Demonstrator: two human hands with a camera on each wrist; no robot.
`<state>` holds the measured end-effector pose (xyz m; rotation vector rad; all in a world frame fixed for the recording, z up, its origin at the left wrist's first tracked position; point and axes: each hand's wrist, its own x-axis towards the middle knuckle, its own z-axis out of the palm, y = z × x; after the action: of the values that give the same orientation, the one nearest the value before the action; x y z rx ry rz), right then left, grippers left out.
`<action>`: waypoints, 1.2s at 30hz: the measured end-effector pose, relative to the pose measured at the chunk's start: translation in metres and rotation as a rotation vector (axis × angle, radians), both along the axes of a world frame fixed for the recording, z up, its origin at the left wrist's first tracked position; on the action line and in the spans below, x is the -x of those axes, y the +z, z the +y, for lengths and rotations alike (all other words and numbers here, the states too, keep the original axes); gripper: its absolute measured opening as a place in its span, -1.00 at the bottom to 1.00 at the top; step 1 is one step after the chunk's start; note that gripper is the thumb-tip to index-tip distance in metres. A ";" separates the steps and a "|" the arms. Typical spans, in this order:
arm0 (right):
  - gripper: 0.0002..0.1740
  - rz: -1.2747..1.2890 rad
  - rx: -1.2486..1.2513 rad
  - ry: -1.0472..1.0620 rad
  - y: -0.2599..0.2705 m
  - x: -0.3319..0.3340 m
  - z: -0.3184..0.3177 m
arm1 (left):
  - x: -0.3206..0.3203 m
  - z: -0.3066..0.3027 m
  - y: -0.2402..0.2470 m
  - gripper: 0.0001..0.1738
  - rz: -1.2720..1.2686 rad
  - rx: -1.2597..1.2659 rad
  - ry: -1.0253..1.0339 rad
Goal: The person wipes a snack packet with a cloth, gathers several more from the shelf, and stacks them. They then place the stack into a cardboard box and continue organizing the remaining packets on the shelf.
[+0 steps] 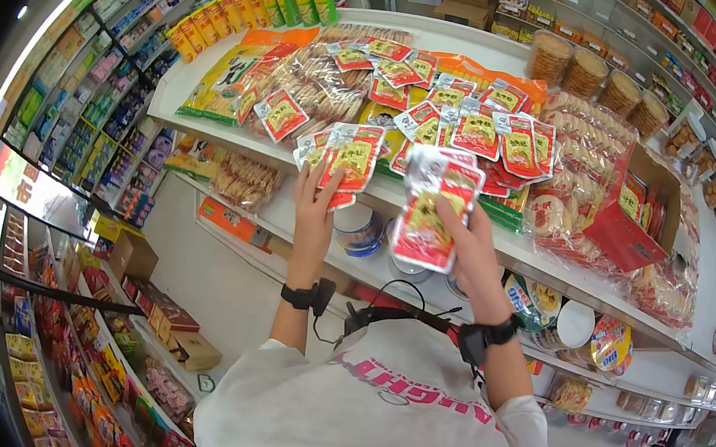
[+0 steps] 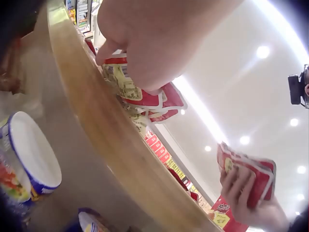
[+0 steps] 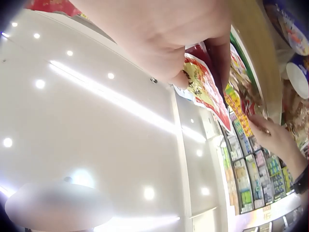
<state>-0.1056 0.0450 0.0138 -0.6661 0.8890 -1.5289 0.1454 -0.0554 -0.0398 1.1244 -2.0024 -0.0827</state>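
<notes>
In the head view, my right hand [image 1: 467, 241] grips a small stack of red-and-gold snack packets [image 1: 423, 240] in front of the shelf edge, thumb across the top one. In the left wrist view the same held stack [image 2: 260, 181] shows several layers, with fingers wrapped over its face. My left hand [image 1: 315, 205] holds another bunch of the same packets [image 1: 352, 158] at the counter's front edge, fingers over their lower part. Beyond both hands, a loose heap of matching packets [image 1: 479, 136] lies on top of bagged snacks. One single packet [image 1: 281, 116] lies left of the heap.
An open red box [image 1: 636, 213] with packets inside stands at the right. Bagged round crackers [image 1: 556, 214] lie beside it. Yellow and green canisters [image 1: 273, 3] line the back left, and clear jars [image 1: 584, 73] the back right. Tubs [image 1: 357, 228] sit on the shelf below.
</notes>
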 end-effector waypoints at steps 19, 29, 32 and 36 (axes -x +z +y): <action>-0.65 0.115 0.067 0.093 -0.032 -0.070 -0.068 | -0.014 0.010 -0.022 -0.59 0.918 -0.448 -0.070; -0.43 0.605 0.141 0.109 -0.041 -0.071 -0.065 | -0.024 -0.009 -0.020 -0.64 1.218 -0.940 -0.364; -0.41 0.756 0.259 -0.030 -0.053 -0.076 -0.065 | -0.003 0.003 -0.020 -0.61 1.149 -0.774 -0.267; -0.23 0.579 0.272 0.012 -0.027 -0.074 -0.045 | 0.009 0.017 0.006 -0.57 1.062 -0.667 -0.306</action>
<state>-0.0317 0.0001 -0.0127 -1.3534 1.1052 -1.4799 0.1364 -0.0379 -0.0343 0.8291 -1.1371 -1.2936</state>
